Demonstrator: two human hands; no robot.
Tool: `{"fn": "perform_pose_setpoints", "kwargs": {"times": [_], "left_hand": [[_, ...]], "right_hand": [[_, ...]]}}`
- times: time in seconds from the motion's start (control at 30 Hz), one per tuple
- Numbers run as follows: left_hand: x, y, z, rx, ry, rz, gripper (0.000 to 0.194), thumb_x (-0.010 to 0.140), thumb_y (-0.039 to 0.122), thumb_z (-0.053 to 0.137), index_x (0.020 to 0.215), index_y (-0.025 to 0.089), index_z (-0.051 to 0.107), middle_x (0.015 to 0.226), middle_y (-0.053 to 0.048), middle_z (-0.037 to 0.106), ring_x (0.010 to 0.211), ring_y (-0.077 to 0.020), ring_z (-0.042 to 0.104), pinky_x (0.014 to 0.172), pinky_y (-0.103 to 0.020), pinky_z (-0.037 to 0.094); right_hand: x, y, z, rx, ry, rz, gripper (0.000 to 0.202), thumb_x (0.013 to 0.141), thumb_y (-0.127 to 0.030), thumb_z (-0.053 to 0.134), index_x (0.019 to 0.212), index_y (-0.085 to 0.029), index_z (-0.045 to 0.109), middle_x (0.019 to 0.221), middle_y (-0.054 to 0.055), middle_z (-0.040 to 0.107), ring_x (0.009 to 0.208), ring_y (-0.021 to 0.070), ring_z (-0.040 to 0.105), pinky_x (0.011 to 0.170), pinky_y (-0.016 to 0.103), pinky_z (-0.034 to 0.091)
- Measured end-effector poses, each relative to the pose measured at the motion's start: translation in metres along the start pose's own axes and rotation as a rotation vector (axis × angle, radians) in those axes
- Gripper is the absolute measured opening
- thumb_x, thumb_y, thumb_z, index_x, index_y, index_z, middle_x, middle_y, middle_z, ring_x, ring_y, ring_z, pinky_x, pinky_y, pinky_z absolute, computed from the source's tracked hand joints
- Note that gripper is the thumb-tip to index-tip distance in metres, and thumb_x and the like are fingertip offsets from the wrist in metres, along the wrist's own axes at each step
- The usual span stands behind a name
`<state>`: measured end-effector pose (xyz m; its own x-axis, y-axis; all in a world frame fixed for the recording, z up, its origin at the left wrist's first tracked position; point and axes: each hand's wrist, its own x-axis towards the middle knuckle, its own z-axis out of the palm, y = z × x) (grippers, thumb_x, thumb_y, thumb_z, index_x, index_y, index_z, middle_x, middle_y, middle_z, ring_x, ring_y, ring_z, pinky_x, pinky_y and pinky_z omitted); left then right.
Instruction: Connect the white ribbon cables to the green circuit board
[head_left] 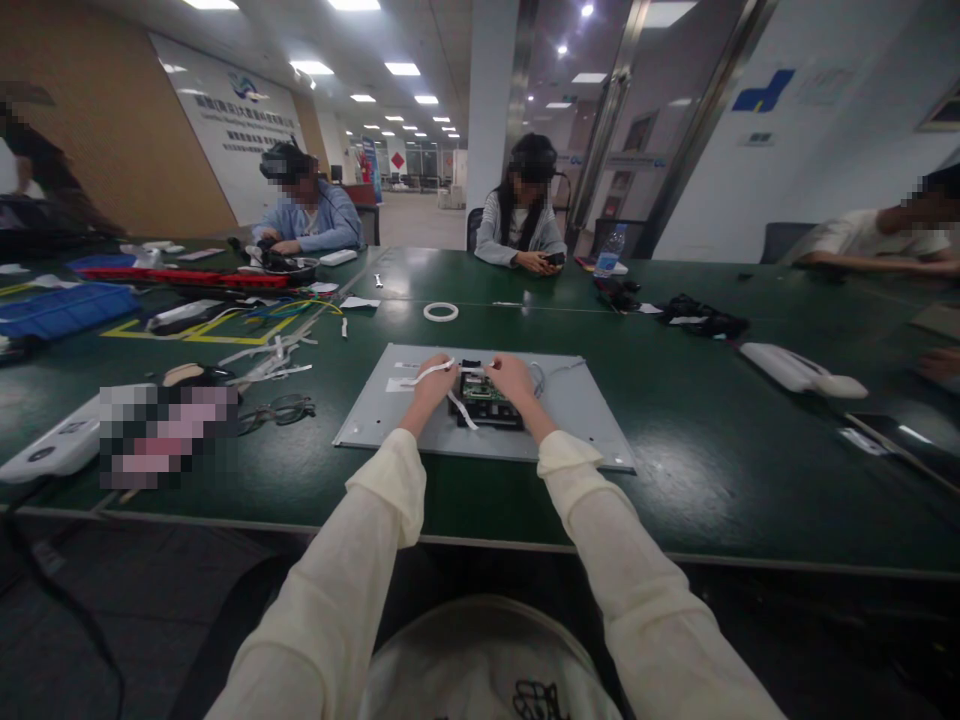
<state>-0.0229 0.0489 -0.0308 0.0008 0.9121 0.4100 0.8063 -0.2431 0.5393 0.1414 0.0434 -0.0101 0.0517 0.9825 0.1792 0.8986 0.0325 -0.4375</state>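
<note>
A grey panel [390, 425] lies flat on the green table, with a black-framed circuit board [480, 388] near its middle. At the board's upper left corner, my left hand [436, 382] is closed on a white strip [429, 370] that trails left over the panel. My right hand [511, 378] pinches at the board's upper right; a bit of white shows at its fingertips, seemingly the strip's other end. Another white strip [462, 410] hangs over the board's left edge. A thin grey cable [551, 372] curls on the panel right of my right hand.
A white tape ring [440, 312] lies beyond the panel. Glasses [277, 412], loose white strips [281, 352], a white case [75, 435] and a blue basket [67, 310] are left. A white device [799, 370] is right. Several people sit around the table.
</note>
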Motion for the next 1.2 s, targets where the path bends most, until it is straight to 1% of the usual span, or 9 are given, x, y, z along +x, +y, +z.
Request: {"fn": "perform_pose_setpoints", "kwargs": {"times": [0.17, 0.37, 0.5, 0.67, 0.77, 0.97, 1.07, 1.2], "left_hand": [[0.003, -0.003, 0.000, -0.029, -0.003, -0.009, 0.020, 0.080, 0.028, 0.045, 0.063, 0.018, 0.050, 0.064, 0.000, 0.055, 0.066, -0.0132, 0.052, 0.062, -0.023, 0.034], [0.003, -0.002, 0.003, 0.039, 0.008, -0.002, 0.018, 0.080, 0.028, 0.048, 0.066, 0.018, 0.053, 0.066, -0.001, 0.057, 0.068, -0.0145, 0.055, 0.060, -0.024, 0.034], [0.003, -0.002, 0.004, 0.081, 0.010, -0.009, 0.018, 0.081, 0.028, 0.048, 0.068, 0.018, 0.055, 0.069, -0.003, 0.060, 0.070, -0.0155, 0.056, 0.060, -0.025, 0.034], [0.001, 0.003, 0.000, 0.103, -0.011, -0.017, 0.014, 0.080, 0.026, 0.048, 0.072, 0.018, 0.057, 0.070, -0.004, 0.061, 0.069, -0.0164, 0.056, 0.057, -0.025, 0.033], [0.001, 0.007, -0.002, 0.120, -0.038, -0.043, 0.016, 0.080, 0.027, 0.048, 0.072, 0.017, 0.057, 0.070, -0.005, 0.062, 0.068, -0.0171, 0.056, 0.055, -0.025, 0.032], [0.001, 0.010, -0.002, 0.168, -0.066, -0.059, 0.018, 0.081, 0.030, 0.046, 0.075, 0.017, 0.057, 0.075, -0.008, 0.063, 0.072, -0.0182, 0.057, 0.057, -0.025, 0.033], [0.002, 0.011, 0.000, 0.228, -0.076, -0.065, 0.016, 0.081, 0.029, 0.046, 0.076, 0.018, 0.058, 0.079, -0.007, 0.064, 0.076, -0.0183, 0.058, 0.058, -0.024, 0.034], [0.002, 0.013, 0.000, 0.288, -0.095, -0.070, 0.019, 0.081, 0.032, 0.045, 0.078, 0.019, 0.058, 0.082, -0.007, 0.065, 0.079, -0.0183, 0.059, 0.058, -0.024, 0.034]], "right_hand": [[0.001, 0.001, -0.001, 0.009, 0.000, 0.006, 0.024, 0.081, -0.033, 0.047, 0.079, -0.019, 0.066, 0.085, 0.006, 0.066, 0.082, 0.0152, 0.057, 0.067, 0.022, 0.034], [-0.001, 0.000, 0.000, 0.008, -0.001, 0.003, 0.022, 0.081, -0.033, 0.049, 0.081, -0.019, 0.065, 0.089, 0.005, 0.066, 0.084, 0.0152, 0.057, 0.067, 0.022, 0.035], [-0.002, 0.000, 0.001, -0.007, -0.005, 0.018, 0.023, 0.079, -0.037, 0.051, 0.082, -0.020, 0.066, 0.089, 0.005, 0.066, 0.084, 0.0159, 0.057, 0.066, 0.023, 0.035], [0.000, -0.001, 0.001, -0.033, 0.007, 0.048, 0.028, 0.075, -0.046, 0.053, 0.079, -0.021, 0.067, 0.087, 0.005, 0.066, 0.084, 0.0177, 0.058, 0.062, 0.024, 0.035], [0.002, -0.002, 0.001, -0.041, -0.004, 0.055, 0.031, 0.073, -0.049, 0.054, 0.078, -0.021, 0.068, 0.085, 0.006, 0.066, 0.084, 0.0181, 0.059, 0.062, 0.024, 0.035], [0.004, -0.003, 0.002, -0.060, -0.035, 0.088, 0.033, 0.072, -0.051, 0.057, 0.081, -0.023, 0.069, 0.087, 0.006, 0.067, 0.084, 0.0190, 0.059, 0.064, 0.025, 0.038], [0.005, -0.004, 0.002, -0.073, -0.055, 0.108, 0.032, 0.072, -0.052, 0.058, 0.083, -0.024, 0.070, 0.089, 0.006, 0.067, 0.086, 0.0189, 0.060, 0.066, 0.025, 0.039], [0.006, -0.004, 0.001, -0.087, -0.076, 0.118, 0.033, 0.073, -0.053, 0.057, 0.084, -0.024, 0.070, 0.090, 0.005, 0.067, 0.087, 0.0186, 0.060, 0.067, 0.025, 0.040]]}}
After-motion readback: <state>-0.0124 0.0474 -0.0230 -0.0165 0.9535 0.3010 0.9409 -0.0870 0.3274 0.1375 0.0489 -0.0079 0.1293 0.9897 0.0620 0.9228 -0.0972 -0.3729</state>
